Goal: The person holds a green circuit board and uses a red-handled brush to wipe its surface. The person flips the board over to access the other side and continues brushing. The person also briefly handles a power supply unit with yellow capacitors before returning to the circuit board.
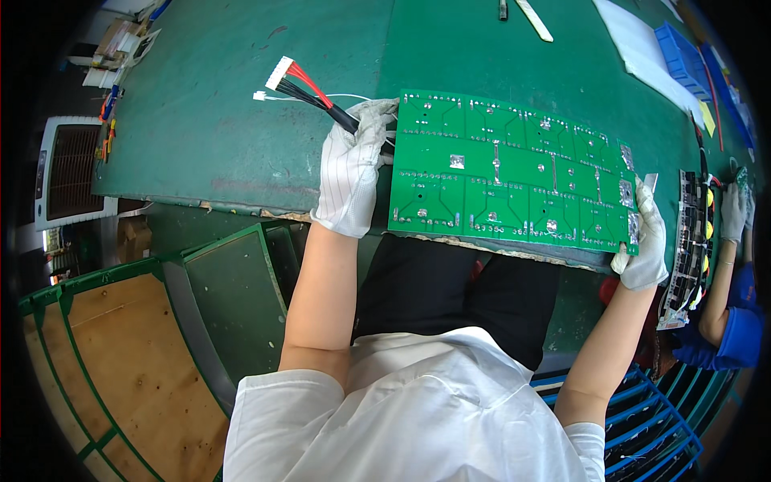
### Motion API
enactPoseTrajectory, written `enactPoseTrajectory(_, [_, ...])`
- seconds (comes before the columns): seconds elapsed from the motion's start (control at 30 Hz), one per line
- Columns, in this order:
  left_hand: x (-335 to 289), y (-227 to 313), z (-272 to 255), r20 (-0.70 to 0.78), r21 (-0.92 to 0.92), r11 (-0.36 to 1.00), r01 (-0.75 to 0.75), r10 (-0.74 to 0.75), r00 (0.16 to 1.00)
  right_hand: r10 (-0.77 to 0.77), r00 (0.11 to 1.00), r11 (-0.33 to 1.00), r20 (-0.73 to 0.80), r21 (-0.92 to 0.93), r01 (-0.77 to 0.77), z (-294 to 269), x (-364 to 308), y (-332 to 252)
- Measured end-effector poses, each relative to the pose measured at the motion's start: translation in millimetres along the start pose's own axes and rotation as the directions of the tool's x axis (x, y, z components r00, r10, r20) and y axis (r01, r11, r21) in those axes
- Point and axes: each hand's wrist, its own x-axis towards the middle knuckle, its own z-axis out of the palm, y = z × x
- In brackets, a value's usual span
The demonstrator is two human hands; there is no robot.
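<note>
A long green circuit board is held up over the table's near edge, its soldered side facing me. My left hand, in a white striped glove, grips the board's left edge, with its fingers partly hidden behind it. Beside those fingers a wire bundle of red and black leads sticks out to the upper left. It ends in a wide white connector, and a thin white lead with a small plug runs alongside. My gloved right hand is closed on the board's lower right corner.
On the green tabletop lie a white strip, a white sheet and a blue bin. Another board with black parts stands at the right, near a co-worker's gloved hand. A green-framed wooden cart and blue rack are below.
</note>
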Motion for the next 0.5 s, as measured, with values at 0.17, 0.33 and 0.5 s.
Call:
enactPoseTrajectory(0.17, [1.2,-3.0,-2.4,0.013,0.020,1.000,-0.020,0.020,1.000,0.002,0.999,1.000,0.039,-0.012,-0.002,4.1,-1.4,-1.5])
enactPoseTrajectory(0.33, [0.7,-6.0,-2.6,0.022,-0.045,0.999,-0.008,0.009,1.000,0.019,1.000,1.000,-0.022,0.024,-0.019,4.2,-0.3,-0.7])
enactPoseTrajectory(0.5, [3.0,-11.2,-5.7,0.011,0.042,0.996,-0.082,0.082,0.997,0.021,0.999,1.000,-0.036,0.013,-0.020,-6.1,1.4,-0.1])
